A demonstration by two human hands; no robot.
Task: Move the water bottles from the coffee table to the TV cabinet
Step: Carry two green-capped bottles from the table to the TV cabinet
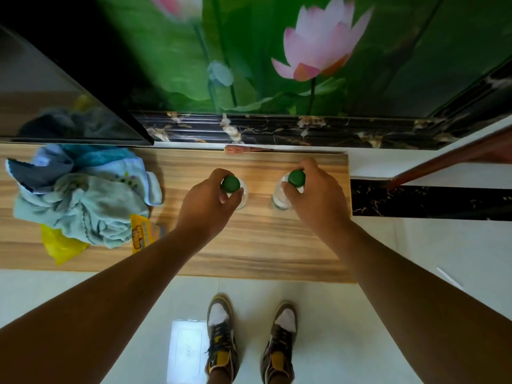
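Two clear water bottles with green caps stand upright on the wooden TV cabinet [263, 245], seen from above. My left hand [206, 203] grips the neck of the left bottle [231, 184] just under its cap. My right hand [314, 192] grips the neck of the right bottle [296, 178] the same way. The bottles are about a hand's width apart, near the cabinet's right end. Both bottle bodies are largely hidden by my fingers.
A heap of pale cloths [83, 195] lies on the cabinet's left part, over a yellow bag [62, 246] and an orange packet [141, 235]. A TV screen [55, 101] stands at back left. The cabinet's right edge [349, 217] is close to the right bottle. My shoes [249, 339] are on the white floor.
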